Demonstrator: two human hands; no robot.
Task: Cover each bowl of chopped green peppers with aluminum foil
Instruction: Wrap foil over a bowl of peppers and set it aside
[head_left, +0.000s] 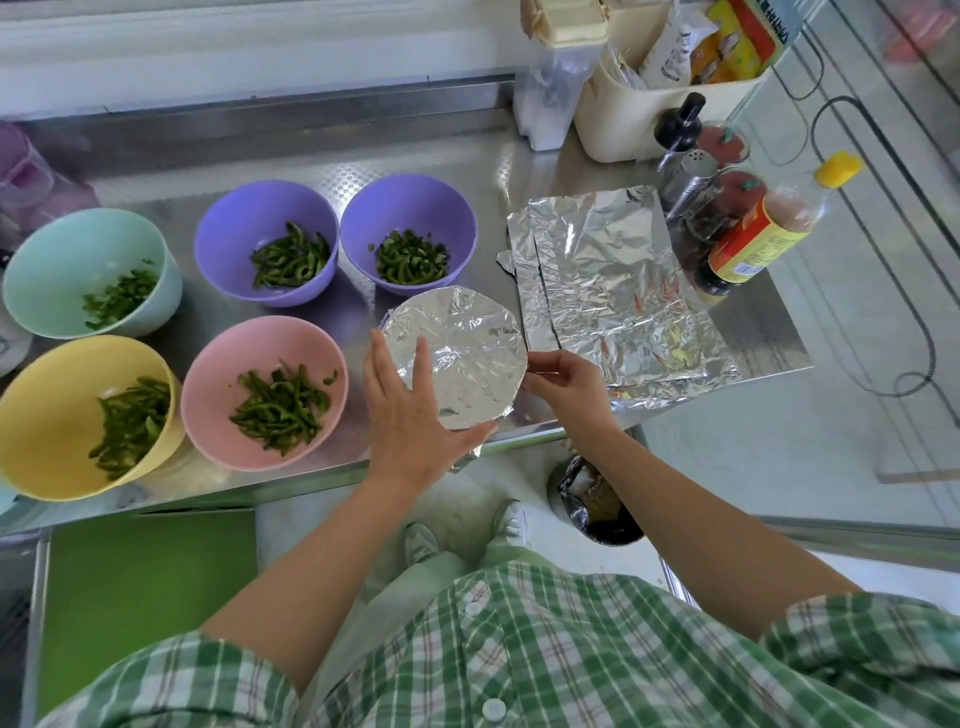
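At the front edge of a steel counter (519, 156), a foil-covered bowl (467, 338) is held between two bare hands. The left hand (415, 415) is laid flat on the foil with its fingers straight, and the foil at the right rim is pinched by the curled fingers of the right hand (563, 382). Just left, a pink bowl (218, 353) of chopped green peppers (283, 405) is seen uncovered, nearest the left hand, with a yellow bowl (47, 405) beyond it. Spare foil sheets (613, 291) are stacked to the right and slightly farther back, nearer the right hand, their long axis running near to far. Farthest back, two purple bowls (244, 218) and a mint bowl (67, 254) are left open — five bowls are judged not yet covered.
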